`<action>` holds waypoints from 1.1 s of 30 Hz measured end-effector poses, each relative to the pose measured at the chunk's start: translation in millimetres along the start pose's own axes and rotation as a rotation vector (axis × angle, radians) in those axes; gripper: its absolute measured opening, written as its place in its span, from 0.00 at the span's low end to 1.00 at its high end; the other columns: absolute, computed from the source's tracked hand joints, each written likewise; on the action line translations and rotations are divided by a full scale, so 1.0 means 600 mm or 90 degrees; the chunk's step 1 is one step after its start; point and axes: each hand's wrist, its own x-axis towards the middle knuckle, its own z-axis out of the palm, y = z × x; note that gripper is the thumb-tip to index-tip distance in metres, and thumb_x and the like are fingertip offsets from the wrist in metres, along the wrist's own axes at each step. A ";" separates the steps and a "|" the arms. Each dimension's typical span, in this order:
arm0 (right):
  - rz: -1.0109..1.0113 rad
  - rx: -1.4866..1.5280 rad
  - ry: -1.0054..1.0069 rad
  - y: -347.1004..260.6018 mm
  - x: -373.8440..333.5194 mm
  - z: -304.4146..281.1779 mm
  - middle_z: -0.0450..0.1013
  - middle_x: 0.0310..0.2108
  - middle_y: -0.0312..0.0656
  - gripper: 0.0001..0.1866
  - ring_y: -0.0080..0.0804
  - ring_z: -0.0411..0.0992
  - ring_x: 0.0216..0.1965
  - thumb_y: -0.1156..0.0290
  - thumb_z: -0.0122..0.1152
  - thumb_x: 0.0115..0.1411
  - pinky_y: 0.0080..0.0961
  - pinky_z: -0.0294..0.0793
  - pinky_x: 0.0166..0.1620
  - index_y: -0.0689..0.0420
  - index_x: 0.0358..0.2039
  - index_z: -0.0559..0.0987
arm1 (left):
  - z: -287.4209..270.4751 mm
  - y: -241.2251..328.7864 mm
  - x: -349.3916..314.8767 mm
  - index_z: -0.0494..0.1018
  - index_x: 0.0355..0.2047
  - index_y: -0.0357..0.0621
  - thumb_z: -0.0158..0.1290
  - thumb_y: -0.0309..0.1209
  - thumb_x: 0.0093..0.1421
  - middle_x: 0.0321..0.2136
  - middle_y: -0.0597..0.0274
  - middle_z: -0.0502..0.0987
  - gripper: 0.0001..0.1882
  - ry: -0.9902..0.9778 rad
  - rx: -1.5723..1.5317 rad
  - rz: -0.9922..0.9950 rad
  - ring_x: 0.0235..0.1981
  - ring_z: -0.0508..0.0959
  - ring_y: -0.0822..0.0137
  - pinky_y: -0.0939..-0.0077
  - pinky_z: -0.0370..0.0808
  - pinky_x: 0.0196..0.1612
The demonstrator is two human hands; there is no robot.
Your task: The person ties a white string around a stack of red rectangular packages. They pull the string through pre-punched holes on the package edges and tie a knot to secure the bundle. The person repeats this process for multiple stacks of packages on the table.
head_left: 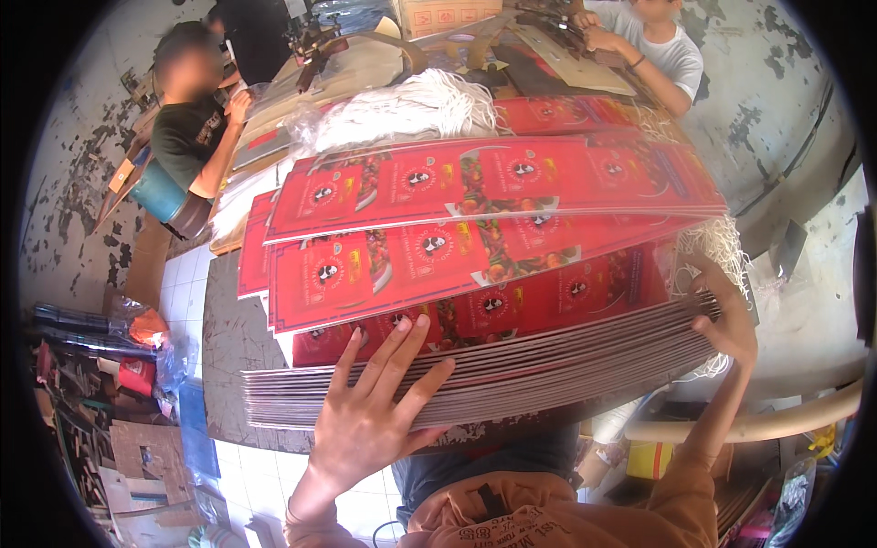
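A thick stack of red printed cardboard sheets (pixel 512 365) lies along the near edge of the table, its grey layered edges facing me. My left hand (pixel 379 402) rests on the stack's front edge left of its middle, fingers spread over the top sheets and thumb lower along the edge. At the stack's right end, my right hand (pixel 731 320) grips the corner with bent fingers and thumb. Behind and partly over this stack lie more loose red printed sheets (pixel 393 187), overlapping at a slant. They show pictures of vegetables and a round emblem.
White string (pixel 429 105) lies bundled behind the sheets, and more string (pixel 722 251) hangs by the right corner. One person (pixel 192 128) is at the table's far left, another (pixel 653 55) at far right. A cardboard box (pixel 448 16) stands at the back. Scrap boards (pixel 151 457) crowd the left floor.
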 end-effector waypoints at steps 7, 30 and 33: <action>0.005 0.009 -0.039 -0.010 0.004 -0.002 0.63 0.54 0.51 0.41 0.46 0.60 0.56 0.31 0.49 0.47 0.39 0.56 0.57 0.62 0.39 0.71 | 0.003 -0.001 0.010 0.65 0.50 0.42 0.60 0.53 0.39 0.40 0.55 0.71 0.41 0.051 -0.003 -0.043 0.40 0.72 0.58 0.62 0.66 0.44; 0.219 0.794 0.119 0.085 0.074 0.079 0.67 0.50 0.47 0.26 0.33 0.66 0.50 0.68 0.50 0.60 0.28 0.65 0.51 0.68 0.55 0.60 | 0.004 -0.003 0.012 0.67 0.47 0.40 0.58 0.54 0.41 0.35 0.57 0.72 0.38 0.042 0.026 -0.041 0.36 0.72 0.59 0.66 0.67 0.41; 0.235 0.790 0.143 0.123 0.072 0.089 0.67 0.49 0.46 0.26 0.31 0.67 0.48 0.77 0.48 0.59 0.24 0.66 0.49 0.68 0.57 0.58 | 0.005 -0.005 0.011 0.67 0.49 0.41 0.57 0.55 0.41 0.37 0.57 0.72 0.39 0.059 0.036 -0.028 0.36 0.72 0.60 0.66 0.67 0.41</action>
